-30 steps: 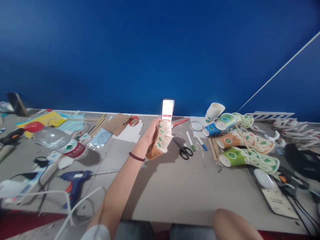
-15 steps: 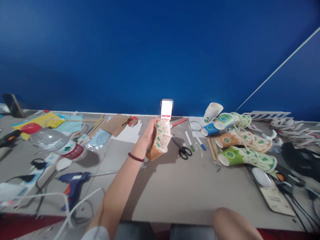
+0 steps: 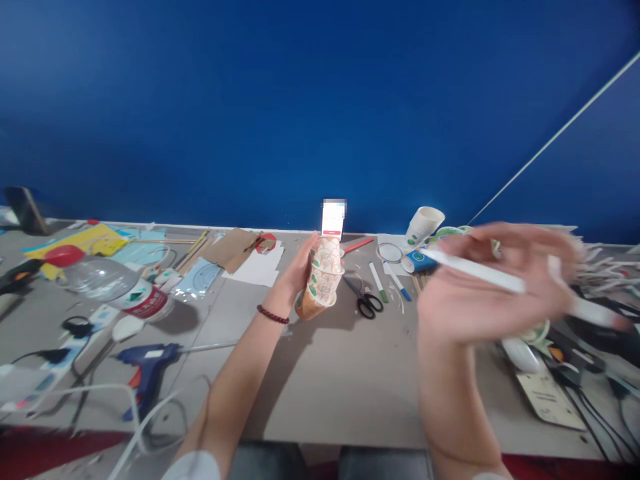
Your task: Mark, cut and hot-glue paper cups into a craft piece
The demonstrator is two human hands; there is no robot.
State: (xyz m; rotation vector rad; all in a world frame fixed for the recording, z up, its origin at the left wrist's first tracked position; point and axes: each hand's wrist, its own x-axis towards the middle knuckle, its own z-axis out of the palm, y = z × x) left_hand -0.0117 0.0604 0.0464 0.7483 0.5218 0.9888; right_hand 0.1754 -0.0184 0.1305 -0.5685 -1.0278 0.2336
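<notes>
My left hand is wrapped around a stack of paper cups, patterned cream and green with an orange one at the bottom, held tilted just above the matte grey surface. A dark red bead bracelet circles that wrist. My right hand is raised and blurred; its fingers are closed on a slim white stick, a smooth straight rod pointing toward the left. What exactly the stick is, I cannot tell through the blur. Black-handled scissors lie flat just right of the cups. A white cup lies on its side near the blue wall. On the left sit a clear plastic bottle with a red label and a blue glue gun.
</notes>
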